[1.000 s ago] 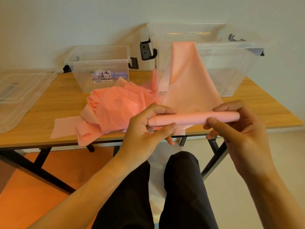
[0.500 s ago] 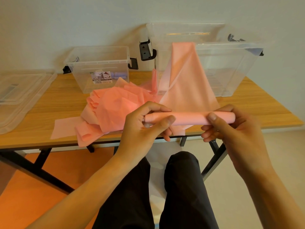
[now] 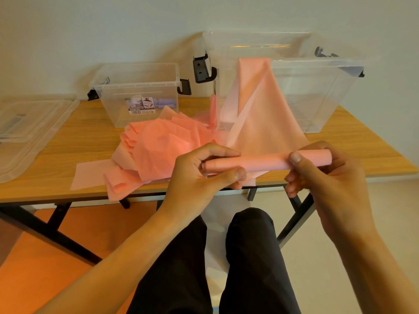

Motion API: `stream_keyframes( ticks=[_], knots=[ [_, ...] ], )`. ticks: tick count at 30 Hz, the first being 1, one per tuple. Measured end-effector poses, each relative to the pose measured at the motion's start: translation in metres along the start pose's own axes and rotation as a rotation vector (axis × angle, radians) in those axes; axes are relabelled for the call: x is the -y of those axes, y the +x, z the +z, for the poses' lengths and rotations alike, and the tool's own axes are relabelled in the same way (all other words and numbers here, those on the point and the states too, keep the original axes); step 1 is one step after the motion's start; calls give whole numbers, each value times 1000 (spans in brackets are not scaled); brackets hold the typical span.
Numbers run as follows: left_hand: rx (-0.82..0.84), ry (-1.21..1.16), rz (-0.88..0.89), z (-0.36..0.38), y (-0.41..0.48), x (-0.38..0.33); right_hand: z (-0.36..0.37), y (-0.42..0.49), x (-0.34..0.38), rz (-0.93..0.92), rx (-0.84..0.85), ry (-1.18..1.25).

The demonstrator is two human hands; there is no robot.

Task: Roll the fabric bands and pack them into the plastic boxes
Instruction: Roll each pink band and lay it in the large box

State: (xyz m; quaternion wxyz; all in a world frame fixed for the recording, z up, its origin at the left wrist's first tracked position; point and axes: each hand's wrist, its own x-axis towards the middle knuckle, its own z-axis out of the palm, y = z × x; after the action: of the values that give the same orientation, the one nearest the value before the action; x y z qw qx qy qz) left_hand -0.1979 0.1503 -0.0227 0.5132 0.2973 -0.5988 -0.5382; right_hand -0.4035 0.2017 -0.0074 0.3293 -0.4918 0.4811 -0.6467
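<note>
**Two hands, one band partly rolled**

Both hands hold a pink roll (image 3: 265, 163) level in the air, just in front of the near edge of the tabletop (image 3: 68, 141) and above the person's knees. The left hand (image 3: 204, 175) has its grip pinched on the roll's left end, thumb on the near side and fingers curled over the top. The right hand (image 3: 326, 177) pinches the right end the same way.

The unrolled rest of the band (image 3: 265, 123) rises from the roll and hangs over the front rim of the large box (image 3: 317, 91). So the rolling step appears to be in hand and well short of done. A loose pile (image 3: 163, 150) of more pink bands lies to its left, in front of the small box (image 3: 138, 87). Neither box plainly shows a pink roll inside.

The next move probably calls for both thumbs turning the roll away under light, even tension. That should bring the tail off the rim straight, while an uneven pull would likely skew the edges.

A sticker (image 3: 141, 106) on the small box's front wall shows a barcode and small pictures, but its words are too small to read. Clear lids (image 3: 27, 132) at the far left show no writing I can read.
</note>
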Motion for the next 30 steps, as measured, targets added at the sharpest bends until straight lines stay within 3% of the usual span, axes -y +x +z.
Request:
stream_keyframes(
  ticks=[6,30],
  knots=[
    [-50,-17,22,1,1,-2,0,-1,-1,-8,49,-9],
    [52,-21,21,0,-5,-4,2,-2,3,-11,31,-10]
  ],
)
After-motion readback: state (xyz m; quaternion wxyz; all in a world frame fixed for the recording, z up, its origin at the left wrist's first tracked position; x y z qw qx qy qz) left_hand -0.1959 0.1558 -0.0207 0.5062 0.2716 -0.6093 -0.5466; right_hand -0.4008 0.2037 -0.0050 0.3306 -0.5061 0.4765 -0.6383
